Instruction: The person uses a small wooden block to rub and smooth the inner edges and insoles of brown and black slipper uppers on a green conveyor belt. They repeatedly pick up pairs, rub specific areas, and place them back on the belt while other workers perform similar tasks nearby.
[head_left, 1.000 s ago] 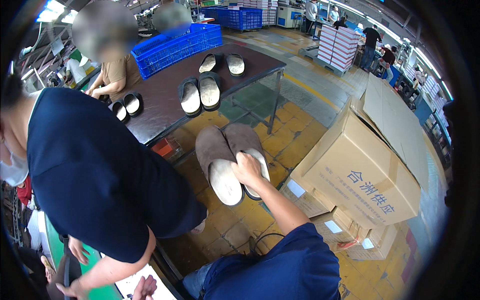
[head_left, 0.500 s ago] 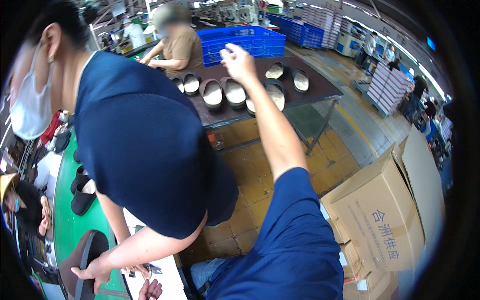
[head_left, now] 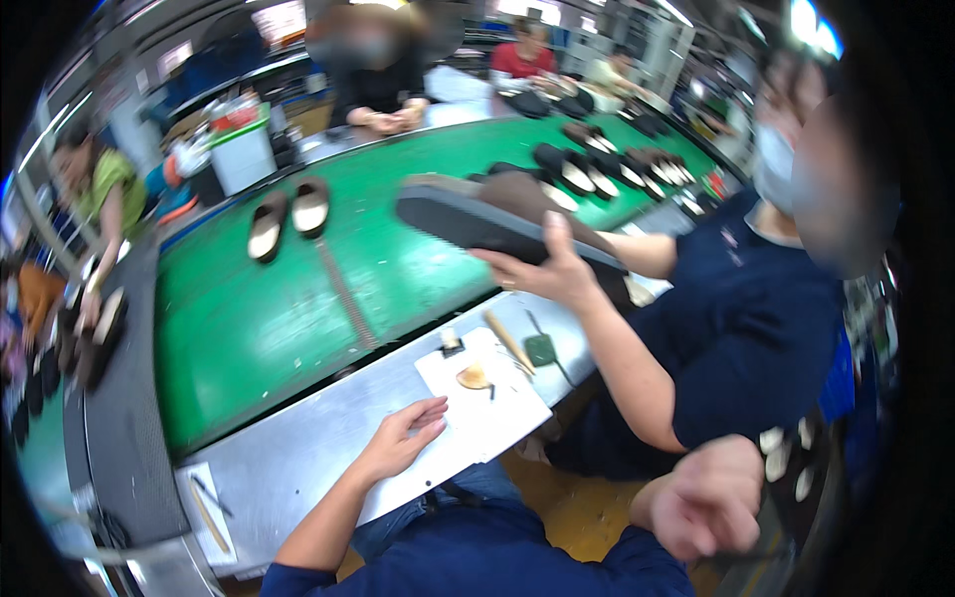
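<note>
My left hand (head_left: pixel 403 438) is open over the edge of a white sheet (head_left: pixel 492 423) on the metal worktop, fingers stretched and holding nothing. At the lower right, my right hand (head_left: pixel 706 497) is raised near my body and smeared by motion; its fingers look curled, and no object shows in it. Beyond the left hand, a small tan piece (head_left: pixel 475 376) and a stick-handled tool (head_left: pixel 508 341) lie on the sheet. A co-worker at the right grips a brown shoe (head_left: pixel 517 204) with a thick dark sole, above the green belt.
A green conveyor belt (head_left: pixel 288 348) runs behind the worktop. On it stand a pair of brown slip-on shoes (head_left: pixel 310 206) and several more toward the far right. A white bin (head_left: pixel 242 159) is at the back left. Another tool (head_left: pixel 211 517) lies on the worktop's left end.
My view has swung left from the brown table to the green belt. My right arm, stretched out over that table before, is drawn back. The co-worker's shoe now shows at mid-view.
</note>
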A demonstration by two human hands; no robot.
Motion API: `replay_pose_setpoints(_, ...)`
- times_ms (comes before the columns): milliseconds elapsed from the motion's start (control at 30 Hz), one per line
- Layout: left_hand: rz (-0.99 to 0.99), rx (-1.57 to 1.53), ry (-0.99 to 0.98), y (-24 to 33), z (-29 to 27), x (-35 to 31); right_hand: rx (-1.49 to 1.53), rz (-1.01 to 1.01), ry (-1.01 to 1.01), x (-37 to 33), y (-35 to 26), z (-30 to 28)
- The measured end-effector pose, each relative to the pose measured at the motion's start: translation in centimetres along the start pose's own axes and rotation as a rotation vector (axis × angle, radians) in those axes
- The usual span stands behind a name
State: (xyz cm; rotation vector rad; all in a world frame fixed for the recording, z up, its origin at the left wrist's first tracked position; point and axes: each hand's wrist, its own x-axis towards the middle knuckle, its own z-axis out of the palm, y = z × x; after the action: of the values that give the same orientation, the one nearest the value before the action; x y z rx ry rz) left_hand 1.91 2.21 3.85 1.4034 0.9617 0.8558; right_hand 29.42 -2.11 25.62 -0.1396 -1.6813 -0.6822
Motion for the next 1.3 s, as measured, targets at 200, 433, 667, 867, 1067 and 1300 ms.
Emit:
replay_pose_setpoints(200, 0.096, 0.007, 0.763, -5.0, -7.9, 0.9, 0.453, 0.276, -0.547, -4.7, 0.1, 17.5)
replay_pose_setpoints(433, 0.107, 0.021, 1.184, -10.1, -13.8, 4.7, 0.545, 0.700, -0.885, -14.9, -0.2, 34.2)
replay_pose_setpoints(667, 0.091, 0.007, 1.223, -8.3, -15.0, 4.6, 0.455, 0.845, -1.096, -25.0, 4.5, 53.0)
replay_pose_setpoints(867, 0.027, -0.062, 1.243, -7.8, -15.8, 4.3, 0.448, 0.848, -0.889, -27.2, 8.1, 71.2)
replay_pose_setpoints(1067, -0.069, -0.130, 1.234, -7.8, -16.3, 3.9, 0.073, 0.837, -1.188, -28.2, 7.0, 79.6)
replay_pose_setpoints(1300, -0.004, -0.178, 1.313, -7.5, -16.3, 4.2, 0.242, 0.825, -1.008, -27.3, 1.9, 78.7)
